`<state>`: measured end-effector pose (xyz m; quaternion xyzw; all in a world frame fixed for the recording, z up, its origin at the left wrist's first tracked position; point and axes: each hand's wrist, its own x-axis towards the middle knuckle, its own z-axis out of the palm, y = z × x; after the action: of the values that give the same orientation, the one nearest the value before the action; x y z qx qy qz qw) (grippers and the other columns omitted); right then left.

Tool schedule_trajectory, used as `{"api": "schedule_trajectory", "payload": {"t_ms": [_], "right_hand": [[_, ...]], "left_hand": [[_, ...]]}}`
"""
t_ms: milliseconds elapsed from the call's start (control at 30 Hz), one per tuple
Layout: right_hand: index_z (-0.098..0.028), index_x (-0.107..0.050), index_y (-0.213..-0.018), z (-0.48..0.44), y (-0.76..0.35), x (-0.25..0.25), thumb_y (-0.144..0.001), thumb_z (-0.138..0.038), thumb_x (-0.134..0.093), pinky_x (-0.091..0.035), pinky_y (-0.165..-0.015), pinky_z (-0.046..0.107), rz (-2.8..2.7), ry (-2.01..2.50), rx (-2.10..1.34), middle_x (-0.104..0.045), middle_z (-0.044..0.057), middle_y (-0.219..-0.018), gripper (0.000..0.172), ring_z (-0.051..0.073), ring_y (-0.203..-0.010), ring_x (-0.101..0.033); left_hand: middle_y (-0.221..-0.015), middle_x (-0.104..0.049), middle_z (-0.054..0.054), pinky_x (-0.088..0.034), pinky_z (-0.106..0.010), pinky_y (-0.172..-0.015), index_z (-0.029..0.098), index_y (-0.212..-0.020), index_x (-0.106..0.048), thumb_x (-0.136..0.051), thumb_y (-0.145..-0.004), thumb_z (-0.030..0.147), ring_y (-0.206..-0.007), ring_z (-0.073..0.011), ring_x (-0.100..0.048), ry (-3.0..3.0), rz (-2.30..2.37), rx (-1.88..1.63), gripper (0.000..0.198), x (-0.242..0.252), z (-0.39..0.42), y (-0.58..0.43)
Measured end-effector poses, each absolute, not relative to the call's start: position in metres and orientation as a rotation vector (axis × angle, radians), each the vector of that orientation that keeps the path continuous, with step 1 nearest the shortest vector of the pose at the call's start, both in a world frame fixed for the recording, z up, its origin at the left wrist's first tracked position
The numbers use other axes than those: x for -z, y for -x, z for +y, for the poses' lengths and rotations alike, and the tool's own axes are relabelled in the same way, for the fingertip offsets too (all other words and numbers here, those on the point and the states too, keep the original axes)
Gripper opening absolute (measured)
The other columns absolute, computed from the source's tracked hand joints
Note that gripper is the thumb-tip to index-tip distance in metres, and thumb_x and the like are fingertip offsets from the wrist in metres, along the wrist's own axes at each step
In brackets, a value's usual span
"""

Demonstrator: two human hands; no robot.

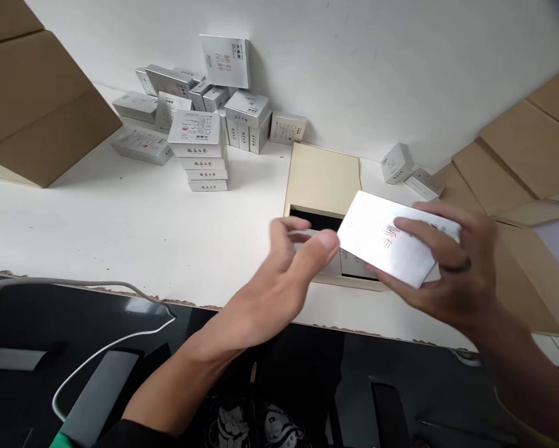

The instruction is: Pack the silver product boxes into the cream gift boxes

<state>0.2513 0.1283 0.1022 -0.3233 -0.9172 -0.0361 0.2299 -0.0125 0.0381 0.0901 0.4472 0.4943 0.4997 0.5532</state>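
Note:
My right hand (461, 267) grips a flat silver-white box (377, 233) with reddish and dark lettering on its face, its fingers spread over the top and along the edges. It is tilted above an open cream-coloured box (323, 177) with a dark inside, whose lid lies back toward the wall. My left hand (283, 280) is at the front left of that cream box, thumb and fingers apart. The thumb tip is right by the left corner of the silver-white box; I cannot tell whether they touch. More white boxes (352, 264) show inside, partly covered by both hands.
A stack of silver-white boxes (198, 143) stands left of centre, with several more piled behind it. Two small boxes (397, 163) lie at the right near the wall. Cardboard cartons (50, 106) flank both sides. A white cable (120, 283) runs along the table's rough front edge.

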Motion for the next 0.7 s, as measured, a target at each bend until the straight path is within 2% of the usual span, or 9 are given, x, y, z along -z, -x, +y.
{"api": "schedule_trajectory", "payload": {"t_ms": [67, 133, 200, 267, 367, 433, 500, 600, 700], "right_hand": [[-0.034, -0.051, -0.140, 0.147, -0.264, -0.102, -0.091, -0.047, -0.073, -0.050, -0.102, 0.055, -2.615, 0.919, -0.028, -0.051, 0.012, -0.144, 0.055, 0.038, -0.132, -0.055], [-0.031, -0.054, -0.135, 0.160, -0.274, -0.099, -0.096, -0.055, -0.062, -0.054, -0.100, 0.052, -2.784, 1.007, -0.252, -0.054, 0.011, -0.143, 0.046, 0.034, -0.128, -0.058], [-0.031, -0.057, -0.132, 0.166, -0.275, -0.097, -0.097, -0.059, -0.056, -0.050, -0.106, 0.055, -2.919, 1.076, -0.364, -0.057, 0.009, -0.143, 0.045, 0.034, -0.131, -0.056], [-0.029, -0.060, -0.128, 0.167, -0.267, -0.097, -0.097, -0.060, -0.054, -0.041, -0.114, 0.060, -2.989, 1.091, -0.370, -0.062, 0.008, -0.139, 0.045, 0.035, -0.136, -0.052], [-0.027, -0.062, -0.128, 0.165, -0.250, -0.103, -0.097, -0.062, -0.051, -0.043, -0.113, 0.058, -3.042, 1.155, -0.424, -0.067, 0.008, -0.132, 0.049, 0.035, -0.134, -0.053], [-0.028, -0.059, -0.139, 0.165, -0.242, -0.106, -0.099, -0.065, -0.045, -0.045, -0.112, 0.057, -3.068, 1.153, -0.468, -0.064, 0.007, -0.139, 0.056, 0.035, -0.137, -0.051], [-0.031, -0.053, -0.148, 0.165, -0.238, -0.107, -0.100, -0.069, -0.040, -0.042, -0.115, 0.059, -3.123, 1.069, -0.458, -0.058, 0.006, -0.149, 0.063, 0.035, -0.144, -0.046], [-0.032, -0.051, -0.152, 0.166, -0.238, -0.104, -0.101, -0.074, -0.034, -0.041, -0.114, 0.062, -3.188, 1.004, -0.411, -0.053, 0.009, -0.154, 0.069, 0.038, -0.144, -0.046], [-0.030, -0.056, -0.147, 0.167, -0.241, -0.100, -0.095, -0.082, -0.038, -0.044, -0.108, 0.064, -3.194, 1.033, -0.363, -0.058, 0.012, -0.145, 0.075, 0.040, -0.134, -0.053]], "left_hand": [[-0.142, -0.047, -0.006, -0.054, -0.043, -0.097, 0.030, -0.124, -0.044, -0.061, -0.096, 0.065, -0.126, -0.0261, -0.054, -1.214, 1.331, -1.229, 0.047, -0.087, 0.034, 0.020], [-0.135, -0.052, -0.004, -0.051, -0.041, -0.099, 0.029, -0.122, -0.046, -0.068, -0.096, 0.052, -0.122, -0.0242, -0.054, -1.462, 1.430, -1.156, 0.041, -0.086, 0.032, 0.026], [-0.125, -0.057, -0.003, -0.049, -0.039, -0.099, 0.027, -0.121, -0.049, -0.070, -0.096, 0.044, -0.118, -0.0230, -0.056, -1.712, 1.454, -1.014, 0.037, -0.088, 0.035, 0.027], [-0.125, -0.059, -0.005, -0.048, -0.038, -0.098, 0.023, -0.119, -0.051, -0.071, -0.096, 0.043, -0.117, -0.0235, -0.056, -1.920, 1.462, -0.926, 0.036, -0.090, 0.042, 0.024], [-0.130, -0.059, -0.011, -0.045, -0.042, -0.105, 0.016, -0.118, -0.053, -0.074, -0.094, 0.050, -0.124, -0.0287, -0.052, -2.195, 1.502, -0.718, 0.047, -0.095, 0.060, 0.013], [-0.133, -0.057, -0.015, -0.042, -0.045, -0.110, 0.011, -0.125, -0.053, -0.079, -0.087, 0.057, -0.128, -0.0334, -0.049, -2.314, 1.516, -0.436, 0.065, -0.098, 0.072, 0.003], [-0.134, -0.056, -0.017, -0.040, -0.048, -0.113, 0.008, -0.132, -0.052, -0.084, -0.081, 0.060, -0.128, -0.0360, -0.050, -2.378, 1.506, -0.116, 0.079, -0.101, 0.083, -0.006], [-0.130, -0.059, -0.015, -0.043, -0.046, -0.108, 0.009, -0.135, -0.051, -0.086, -0.084, 0.049, -0.121, -0.0347, -0.056, -2.415, 1.510, 0.185, 0.074, -0.104, 0.095, -0.014], [-0.127, -0.062, -0.015, -0.046, -0.044, -0.102, 0.010, -0.142, -0.045, -0.083, -0.088, 0.039, -0.117, -0.0342, -0.060, -2.416, 1.521, 0.250, 0.072, -0.104, 0.102, -0.015]]}}
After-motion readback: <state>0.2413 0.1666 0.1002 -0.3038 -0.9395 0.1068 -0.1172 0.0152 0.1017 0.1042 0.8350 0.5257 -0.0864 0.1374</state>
